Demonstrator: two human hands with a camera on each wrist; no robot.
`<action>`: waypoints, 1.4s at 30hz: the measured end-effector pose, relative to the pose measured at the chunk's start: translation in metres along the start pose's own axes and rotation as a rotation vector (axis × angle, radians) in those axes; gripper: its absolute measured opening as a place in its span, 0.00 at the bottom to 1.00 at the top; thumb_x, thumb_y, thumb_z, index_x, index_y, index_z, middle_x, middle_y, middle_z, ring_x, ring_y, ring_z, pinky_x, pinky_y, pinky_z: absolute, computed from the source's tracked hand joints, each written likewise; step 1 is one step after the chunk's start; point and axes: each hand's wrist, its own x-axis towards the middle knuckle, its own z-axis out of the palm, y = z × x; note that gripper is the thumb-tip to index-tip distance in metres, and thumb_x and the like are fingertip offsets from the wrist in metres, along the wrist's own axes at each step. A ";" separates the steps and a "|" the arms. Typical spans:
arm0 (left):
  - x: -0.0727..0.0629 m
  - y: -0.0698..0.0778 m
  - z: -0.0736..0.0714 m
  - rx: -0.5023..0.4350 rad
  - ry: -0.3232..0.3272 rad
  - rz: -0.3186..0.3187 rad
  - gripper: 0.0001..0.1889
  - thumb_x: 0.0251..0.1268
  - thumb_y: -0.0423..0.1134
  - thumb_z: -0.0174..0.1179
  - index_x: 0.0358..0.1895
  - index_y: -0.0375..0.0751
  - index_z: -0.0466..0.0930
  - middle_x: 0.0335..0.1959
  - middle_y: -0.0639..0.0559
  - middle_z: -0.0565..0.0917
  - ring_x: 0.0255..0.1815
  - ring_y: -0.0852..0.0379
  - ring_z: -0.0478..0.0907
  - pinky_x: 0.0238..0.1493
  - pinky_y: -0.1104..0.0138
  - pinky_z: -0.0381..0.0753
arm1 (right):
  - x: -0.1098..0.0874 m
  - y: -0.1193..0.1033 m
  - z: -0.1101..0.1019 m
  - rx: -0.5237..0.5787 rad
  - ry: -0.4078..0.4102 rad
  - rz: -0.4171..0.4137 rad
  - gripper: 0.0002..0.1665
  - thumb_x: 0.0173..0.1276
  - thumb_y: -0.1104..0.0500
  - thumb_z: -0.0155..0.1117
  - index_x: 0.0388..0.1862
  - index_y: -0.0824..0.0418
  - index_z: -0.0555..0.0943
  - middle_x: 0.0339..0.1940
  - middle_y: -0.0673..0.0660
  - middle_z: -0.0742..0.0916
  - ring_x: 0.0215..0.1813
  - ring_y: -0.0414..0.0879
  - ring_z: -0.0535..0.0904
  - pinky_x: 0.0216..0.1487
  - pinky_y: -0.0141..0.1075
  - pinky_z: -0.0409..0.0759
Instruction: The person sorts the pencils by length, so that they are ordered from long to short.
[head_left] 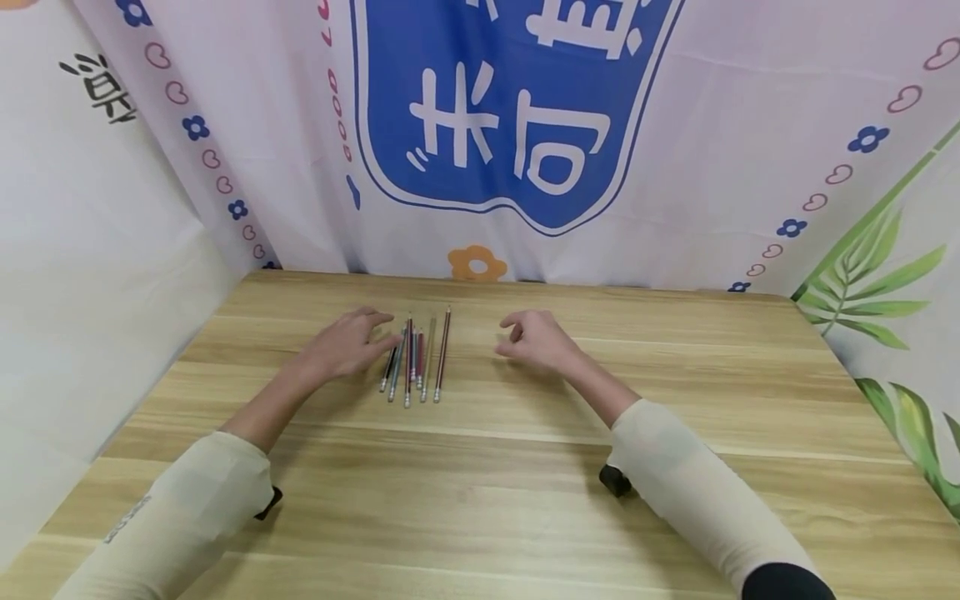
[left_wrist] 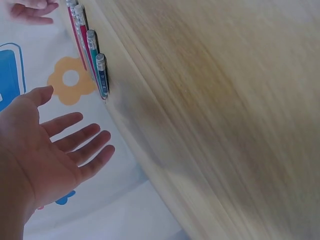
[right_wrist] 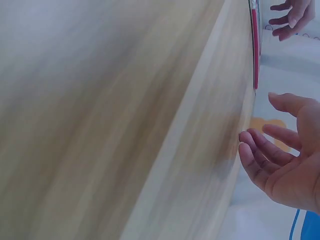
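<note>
Several pencils (head_left: 408,362) with eraser ends lie in a loose, roughly parallel group on the wooden table, their erasers toward the near side. A dark red pencil (head_left: 443,354) lies at the group's right edge. My left hand (head_left: 347,343) hovers just left of the pencils, its fingers spread; in the left wrist view that hand (left_wrist: 50,150) holds nothing. To the right of the group, with a gap between, my right hand (head_left: 538,340) is in the air. Its fingers bend loosely and hold nothing, as the right wrist view of the hand (right_wrist: 290,155) shows.
The wooden table (head_left: 480,508) reaches back to a printed curtain (head_left: 675,167) with a blue badge and an orange flower. White cloth (head_left: 97,275) hangs at the left, and a leaf-patterned cloth (head_left: 885,275) at the right.
</note>
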 end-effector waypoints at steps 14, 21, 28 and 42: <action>0.004 0.001 -0.002 -0.216 0.015 0.039 0.26 0.78 0.39 0.57 0.69 0.21 0.70 0.65 0.24 0.76 0.58 0.31 0.79 0.60 0.41 0.82 | 0.032 -0.037 0.034 0.078 -0.032 0.065 0.27 0.67 0.60 0.75 0.62 0.71 0.81 0.46 0.64 0.90 0.48 0.53 0.88 0.53 0.38 0.87; 0.004 0.004 -0.001 -0.281 0.020 0.018 0.25 0.73 0.33 0.62 0.66 0.20 0.73 0.58 0.24 0.80 0.53 0.34 0.82 0.55 0.47 0.86 | 0.043 -0.049 0.048 0.077 -0.002 0.123 0.29 0.66 0.58 0.76 0.62 0.70 0.81 0.57 0.65 0.88 0.46 0.51 0.88 0.59 0.41 0.86; 0.005 0.004 0.001 -0.343 0.021 -0.001 0.23 0.70 0.30 0.64 0.64 0.20 0.75 0.52 0.28 0.82 0.50 0.39 0.82 0.51 0.53 0.87 | 0.050 -0.057 0.055 0.040 0.023 0.199 0.27 0.67 0.55 0.75 0.61 0.67 0.82 0.59 0.63 0.87 0.41 0.46 0.83 0.58 0.43 0.86; 0.010 0.007 0.005 -0.349 0.041 -0.003 0.18 0.67 0.29 0.65 0.56 0.19 0.79 0.42 0.35 0.85 0.43 0.43 0.82 0.47 0.56 0.86 | 0.060 -0.057 0.062 -0.034 0.067 0.286 0.12 0.64 0.60 0.72 0.29 0.58 0.75 0.23 0.52 0.77 0.21 0.42 0.71 0.19 0.32 0.70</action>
